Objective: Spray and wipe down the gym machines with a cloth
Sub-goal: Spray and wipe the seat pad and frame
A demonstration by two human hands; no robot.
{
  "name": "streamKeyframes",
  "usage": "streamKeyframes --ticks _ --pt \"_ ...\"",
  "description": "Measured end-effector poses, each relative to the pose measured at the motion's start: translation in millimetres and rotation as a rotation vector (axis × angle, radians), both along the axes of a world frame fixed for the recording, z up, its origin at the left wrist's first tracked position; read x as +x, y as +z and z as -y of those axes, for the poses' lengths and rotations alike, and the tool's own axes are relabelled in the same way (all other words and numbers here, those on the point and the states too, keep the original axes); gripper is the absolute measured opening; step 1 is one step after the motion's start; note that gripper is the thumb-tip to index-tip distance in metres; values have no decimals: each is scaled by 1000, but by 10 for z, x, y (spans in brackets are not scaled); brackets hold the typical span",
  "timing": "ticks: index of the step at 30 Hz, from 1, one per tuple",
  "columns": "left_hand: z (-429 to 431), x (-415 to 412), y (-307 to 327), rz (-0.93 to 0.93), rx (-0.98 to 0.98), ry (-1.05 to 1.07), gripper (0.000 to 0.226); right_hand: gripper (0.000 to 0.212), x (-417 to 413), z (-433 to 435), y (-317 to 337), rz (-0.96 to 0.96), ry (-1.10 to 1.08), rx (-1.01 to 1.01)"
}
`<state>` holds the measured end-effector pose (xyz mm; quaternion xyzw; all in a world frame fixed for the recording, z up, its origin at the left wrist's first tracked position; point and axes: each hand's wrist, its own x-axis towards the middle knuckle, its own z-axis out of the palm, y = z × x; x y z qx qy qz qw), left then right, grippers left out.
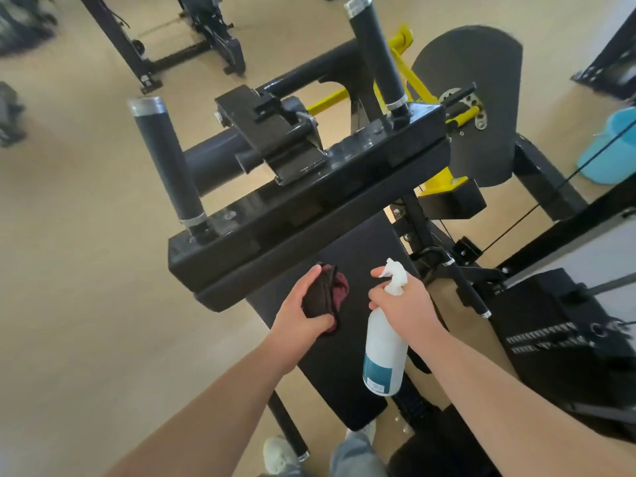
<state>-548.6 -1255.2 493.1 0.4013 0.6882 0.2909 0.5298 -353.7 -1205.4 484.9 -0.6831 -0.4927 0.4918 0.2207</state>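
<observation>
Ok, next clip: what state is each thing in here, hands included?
Left hand: grips the cloth.
Cloth: bunched up, held over the black pad.
Right hand: grips the spray bottle by its neck.
Spray bottle: upright, held in the air.
Grip posts: both upright on the cross beam.
Blue bucket: upright on the floor, partly cut off.

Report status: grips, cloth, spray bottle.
Left grip holds dark cloth. Right grip holds white spray bottle. Nothing between grips and black pad.
</observation>
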Motion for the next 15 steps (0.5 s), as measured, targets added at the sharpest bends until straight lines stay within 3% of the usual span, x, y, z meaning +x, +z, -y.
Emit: streamKeyframes --ticks 7,11,15 --pt "272 -391 134 73 31 220 84 26 -397 155 224 19 74 10" --pt "440 -627 177 149 42 406 59 19 -663 226 323 25 111 25" --pt "637 -805 257 330 100 528 78 19 -874 294 368 -16 142 29"
